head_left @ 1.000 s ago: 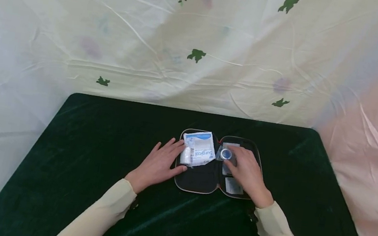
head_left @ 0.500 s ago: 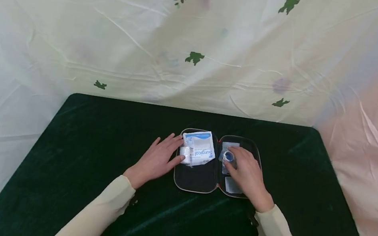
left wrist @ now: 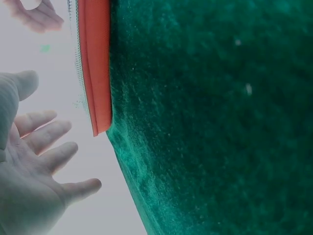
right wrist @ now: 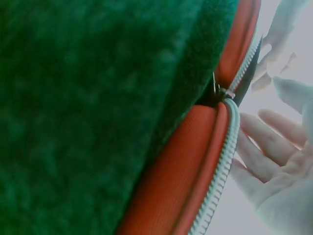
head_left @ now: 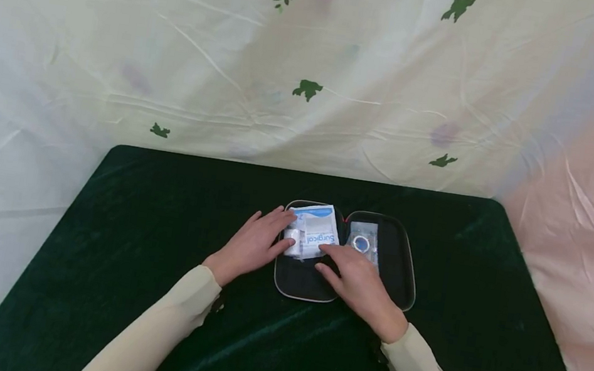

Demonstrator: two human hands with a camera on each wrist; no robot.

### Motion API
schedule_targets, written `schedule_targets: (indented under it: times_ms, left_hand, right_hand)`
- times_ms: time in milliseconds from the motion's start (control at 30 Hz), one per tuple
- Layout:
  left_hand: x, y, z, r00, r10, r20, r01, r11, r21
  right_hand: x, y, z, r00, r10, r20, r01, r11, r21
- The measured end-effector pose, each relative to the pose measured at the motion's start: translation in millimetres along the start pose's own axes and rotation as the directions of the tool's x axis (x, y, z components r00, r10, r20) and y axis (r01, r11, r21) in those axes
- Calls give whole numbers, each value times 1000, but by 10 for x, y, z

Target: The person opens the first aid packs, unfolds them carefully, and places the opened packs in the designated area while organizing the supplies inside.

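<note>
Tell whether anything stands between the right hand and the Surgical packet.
Nothing visible does: the right hand overlaps the Surgical packet at its near right corner, contact unclear; the left hand is at its left side.

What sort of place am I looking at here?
Perhaps a makeshift, curtained-off corner for tabletop work: pale, leaf-printed fabric hangs behind a green-covered table, where a small open case holds a packet marked "Surgical".

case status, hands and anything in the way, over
Left hand by roll, right hand at packet's lower edge. Case open flat, items in both halves. Right hand blocking view of case's lower middle.
</note>
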State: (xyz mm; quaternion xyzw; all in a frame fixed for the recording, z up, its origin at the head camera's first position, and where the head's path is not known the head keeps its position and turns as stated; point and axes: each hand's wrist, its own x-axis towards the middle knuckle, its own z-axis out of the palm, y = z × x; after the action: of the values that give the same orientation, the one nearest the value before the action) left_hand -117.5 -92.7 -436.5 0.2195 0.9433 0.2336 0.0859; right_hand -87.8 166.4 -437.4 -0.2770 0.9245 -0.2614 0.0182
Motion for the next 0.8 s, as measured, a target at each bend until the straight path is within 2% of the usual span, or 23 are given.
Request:
schedule_targets:
  times_ms: [233,433,633,800]
  left_hand:
    - [-55,27,68,1000,6,2,-6,1000,19]
    - [-87,40,94,1000,8,6,-8,999,37]
    - [-100,31,122,1000,21,8,-22,998,63]
    - [-131,16,151,1000,31,2,-31,997,71]
  right_hand:
    - [-18,-23,93,995,-80,64,86,991,-98]
    - [-24,-56,163,991,-99,95,113,981,-158]
    - [-23,-92,190,993,-78,92,92,982,-166]
    - [29,-90,146,999,-21,24,24,992,-125]
